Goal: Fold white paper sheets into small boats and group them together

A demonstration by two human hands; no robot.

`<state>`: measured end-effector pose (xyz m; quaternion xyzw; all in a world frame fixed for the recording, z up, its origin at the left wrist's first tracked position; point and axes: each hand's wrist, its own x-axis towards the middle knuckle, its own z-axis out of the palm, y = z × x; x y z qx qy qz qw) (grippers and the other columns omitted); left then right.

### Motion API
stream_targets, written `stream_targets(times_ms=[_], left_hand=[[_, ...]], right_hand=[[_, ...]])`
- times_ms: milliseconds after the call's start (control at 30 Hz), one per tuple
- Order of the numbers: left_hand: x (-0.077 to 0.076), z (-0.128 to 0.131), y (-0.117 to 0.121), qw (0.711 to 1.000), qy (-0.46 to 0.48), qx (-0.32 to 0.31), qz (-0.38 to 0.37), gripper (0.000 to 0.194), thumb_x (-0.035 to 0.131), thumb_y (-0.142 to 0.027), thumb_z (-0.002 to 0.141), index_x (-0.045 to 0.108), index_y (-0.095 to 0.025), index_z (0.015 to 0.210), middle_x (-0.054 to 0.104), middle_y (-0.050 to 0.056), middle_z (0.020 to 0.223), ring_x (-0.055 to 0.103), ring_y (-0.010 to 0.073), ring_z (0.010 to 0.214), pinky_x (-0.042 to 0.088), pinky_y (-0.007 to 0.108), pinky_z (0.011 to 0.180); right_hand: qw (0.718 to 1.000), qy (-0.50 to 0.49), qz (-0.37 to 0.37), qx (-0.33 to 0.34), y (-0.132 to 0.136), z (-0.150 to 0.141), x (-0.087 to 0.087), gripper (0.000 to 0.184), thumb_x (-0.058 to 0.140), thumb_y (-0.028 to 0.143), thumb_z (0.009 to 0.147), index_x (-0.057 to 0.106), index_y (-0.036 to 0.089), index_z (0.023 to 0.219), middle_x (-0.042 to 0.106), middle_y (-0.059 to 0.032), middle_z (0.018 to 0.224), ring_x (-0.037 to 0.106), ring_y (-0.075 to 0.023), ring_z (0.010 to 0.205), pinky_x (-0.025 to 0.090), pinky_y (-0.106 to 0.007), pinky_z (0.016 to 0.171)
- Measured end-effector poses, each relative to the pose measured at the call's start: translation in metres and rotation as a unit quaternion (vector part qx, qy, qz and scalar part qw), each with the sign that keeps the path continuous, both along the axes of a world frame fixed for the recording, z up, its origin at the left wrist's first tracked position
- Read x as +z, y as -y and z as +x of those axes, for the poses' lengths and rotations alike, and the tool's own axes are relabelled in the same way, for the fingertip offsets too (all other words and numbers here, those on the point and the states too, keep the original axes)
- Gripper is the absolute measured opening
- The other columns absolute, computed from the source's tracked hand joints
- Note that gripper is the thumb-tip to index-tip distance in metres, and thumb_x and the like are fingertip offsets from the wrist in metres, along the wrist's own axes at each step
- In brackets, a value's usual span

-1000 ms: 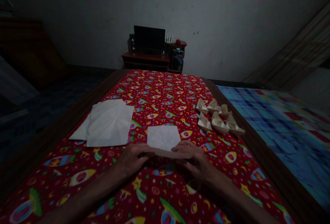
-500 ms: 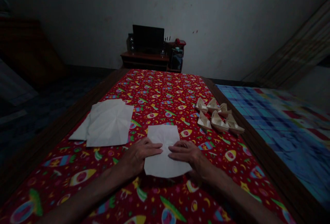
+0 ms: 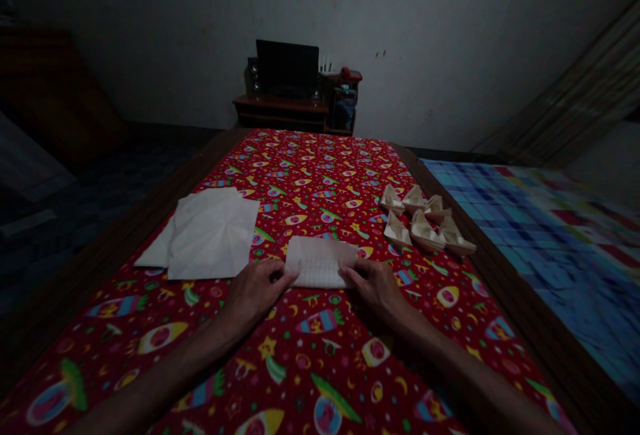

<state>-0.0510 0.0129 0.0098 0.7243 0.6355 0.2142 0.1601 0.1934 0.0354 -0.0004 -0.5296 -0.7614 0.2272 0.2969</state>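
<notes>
A sheet of paper point(image 3: 321, 261) is folded over on the patterned red cloth, with faint ruled lines showing on its upper face. My left hand point(image 3: 260, 286) pinches its near left corner between thumb and fingers. At the near right corner, my right hand point(image 3: 375, 283) grips the same sheet, thumb on top. Left of my hands lies a loose stack of creased white paper sheets point(image 3: 215, 235). Several folded paper boats point(image 3: 425, 230) stand grouped on the right side of the cloth.
The red cloth point(image 3: 320, 175) covers a long surface with dark wooden edges point(image 3: 525, 315). A blue checked bedspread point(image 3: 480, 201) lies to the right. Against the far wall, a monitor point(image 3: 287, 68) stands on a wooden desk point(image 3: 280, 105), with a red telephone point(image 3: 351, 75) beside it.
The sheet was lifted at its near edge, then laid open with my fingers on its middle. Now its near half is folded up and away, and my hands hold the two near corners.
</notes>
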Motion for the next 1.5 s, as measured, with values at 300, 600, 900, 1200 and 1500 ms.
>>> stream_targets(times_ms=[300,600,900,1200,1500], left_hand=[[-0.001,0.005,0.0,0.992,-0.112,-0.022,0.047,0.016,0.051,-0.032,0.084,0.056,-0.019,0.093,0.062,0.002,0.075,0.06,0.0197,0.072,0.042,0.029,0.064],[0.0,0.027,0.003,0.949,-0.151,-0.186,0.206,0.042,0.036,-0.013,0.091,0.042,-0.017,0.132,0.042,0.01,0.141,0.032,0.0237,0.133,0.025,0.047,0.11],[-0.021,0.038,0.006,0.949,-0.134,-0.227,0.171,0.041,0.038,-0.022,0.094,0.04,-0.016,0.134,0.041,0.01,0.142,0.03,0.0218,0.135,0.032,0.044,0.109],[-0.015,0.038,0.007,0.948,-0.152,-0.225,0.168,0.041,0.037,-0.023,0.094,0.039,-0.016,0.135,0.04,0.01,0.143,0.028,0.0219,0.136,0.028,0.044,0.111],[-0.018,0.039,0.006,0.947,-0.168,-0.221,0.162,0.041,0.038,-0.025,0.094,0.039,-0.017,0.135,0.039,0.008,0.143,0.029,0.0216,0.135,0.028,0.043,0.11]], right_hand=[[0.987,0.155,0.027,-0.019,-0.003,-0.009,0.009,0.026,0.049,0.033,0.086,0.057,0.018,0.066,0.055,0.0003,0.057,0.049,-0.0115,0.052,0.025,-0.023,0.051],[0.984,0.17,0.048,-0.018,-0.007,-0.008,0.001,0.028,0.047,0.035,0.088,0.059,0.018,0.069,0.058,-0.0012,0.058,0.051,-0.0119,0.051,0.026,-0.023,0.05],[0.985,0.157,0.065,-0.023,-0.007,-0.01,0.003,0.03,0.045,0.036,0.089,0.059,0.017,0.07,0.059,-0.002,0.059,0.052,-0.0126,0.053,0.027,-0.023,0.052],[0.983,0.171,0.063,-0.025,-0.009,-0.01,0.002,0.029,0.046,0.034,0.089,0.057,0.017,0.068,0.057,-0.0021,0.059,0.051,-0.0125,0.054,0.027,-0.023,0.053],[0.982,0.181,0.051,-0.026,-0.008,-0.011,0.007,0.03,0.045,0.034,0.089,0.059,0.015,0.071,0.058,-0.0022,0.06,0.05,-0.012,0.054,0.026,-0.023,0.053]])
